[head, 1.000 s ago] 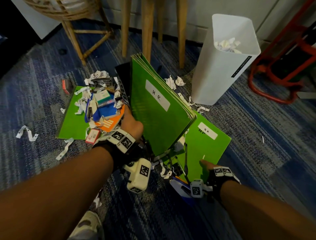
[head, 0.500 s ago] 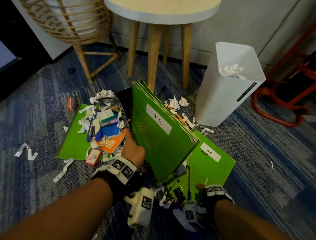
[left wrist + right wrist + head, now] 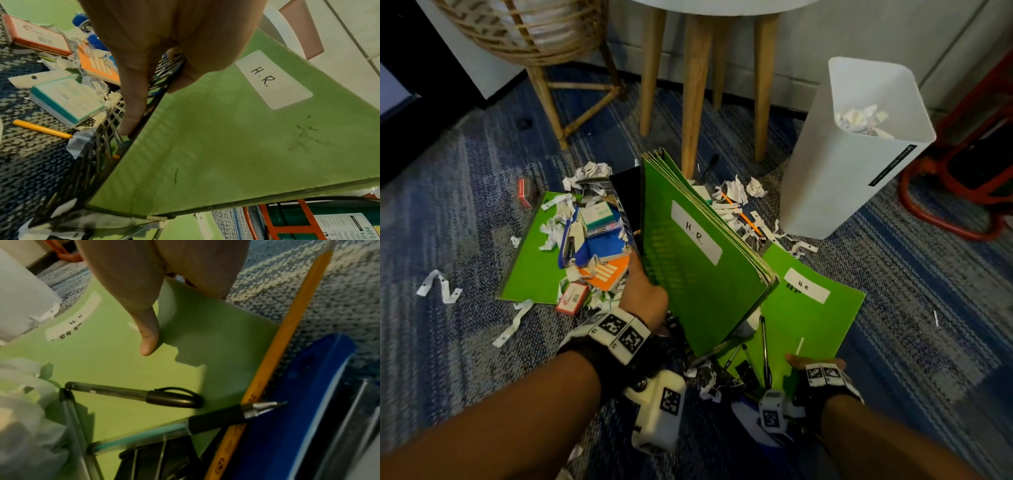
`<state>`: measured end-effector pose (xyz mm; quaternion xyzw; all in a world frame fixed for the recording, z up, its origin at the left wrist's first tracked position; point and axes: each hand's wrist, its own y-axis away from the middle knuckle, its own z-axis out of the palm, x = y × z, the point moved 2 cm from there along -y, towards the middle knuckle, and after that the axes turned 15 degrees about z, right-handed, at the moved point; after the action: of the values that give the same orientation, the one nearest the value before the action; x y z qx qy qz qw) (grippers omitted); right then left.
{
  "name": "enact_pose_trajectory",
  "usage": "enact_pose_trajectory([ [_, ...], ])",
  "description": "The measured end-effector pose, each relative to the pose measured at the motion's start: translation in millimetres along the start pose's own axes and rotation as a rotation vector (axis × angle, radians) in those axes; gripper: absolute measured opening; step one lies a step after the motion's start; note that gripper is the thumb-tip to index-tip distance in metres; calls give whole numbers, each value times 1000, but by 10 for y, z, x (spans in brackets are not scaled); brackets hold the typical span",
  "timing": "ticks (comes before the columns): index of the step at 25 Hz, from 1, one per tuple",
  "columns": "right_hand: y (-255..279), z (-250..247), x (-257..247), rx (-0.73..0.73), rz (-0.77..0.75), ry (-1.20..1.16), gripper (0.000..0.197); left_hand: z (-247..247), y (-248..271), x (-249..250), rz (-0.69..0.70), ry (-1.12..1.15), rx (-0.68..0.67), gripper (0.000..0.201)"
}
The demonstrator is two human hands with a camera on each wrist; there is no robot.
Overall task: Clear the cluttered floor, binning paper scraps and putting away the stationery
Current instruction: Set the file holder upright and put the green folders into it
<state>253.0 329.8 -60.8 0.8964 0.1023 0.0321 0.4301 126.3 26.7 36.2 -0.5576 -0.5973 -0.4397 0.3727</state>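
Note:
My left hand (image 3: pixel 643 294) grips a black mesh tray (image 3: pixel 625 195) together with a stack of green folders (image 3: pixel 698 267) labelled H.R., tipped up on edge above the floor. In the left wrist view the fingers (image 3: pixel 131 113) lie along the mesh tray (image 3: pixel 98 146) and the thumb presses the front folder (image 3: pixel 226 138). My right hand (image 3: pixel 801 359) pinches the near edge of another green folder (image 3: pixel 811 315) lying on the carpet, thumb (image 3: pixel 148 331) on top of it (image 3: pixel 115 353). Pens (image 3: pixel 763 346) lie on that folder; a black pen (image 3: pixel 133 394) is nearest.
A white bin (image 3: pixel 842 171) with crumpled paper stands at the back right, with paper scraps (image 3: pixel 736 190) beside it. A third green folder (image 3: pixel 530 267) at left carries boxes, a stapler and scraps. A yellow pencil (image 3: pixel 287 337) and a blue object (image 3: pixel 298 402) lie near my right hand. Wooden stool legs (image 3: pixel 691 102) stand behind.
The head view has tipped upward, showing more of the stool and bin. Both hands keep their holds and have hardly moved.

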Motion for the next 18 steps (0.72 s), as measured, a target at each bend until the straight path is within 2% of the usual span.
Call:
enact_pose_trajectory([
  [2, 2, -52, -53, 6, -3, -347, 65, 8, -18, -25, -33, 3, -11, 76],
  [4, 72, -106, -155, 72, -104, -438, 55, 32, -29, -12, -24, 2, -20, 78],
  [7, 406, -293, -388, 159, -334, -454, 34, 66, -48, 58, 9, -16, -19, 87],
  [12, 1292, -890, -965, 104, -769, -527, 14, 87, -121, 77, -19, -24, -48, 98],
  [18, 2231, -1495, -1206, -11, -1087, -865, 21, 93, -154, 42, -24, -89, -37, 89],
])
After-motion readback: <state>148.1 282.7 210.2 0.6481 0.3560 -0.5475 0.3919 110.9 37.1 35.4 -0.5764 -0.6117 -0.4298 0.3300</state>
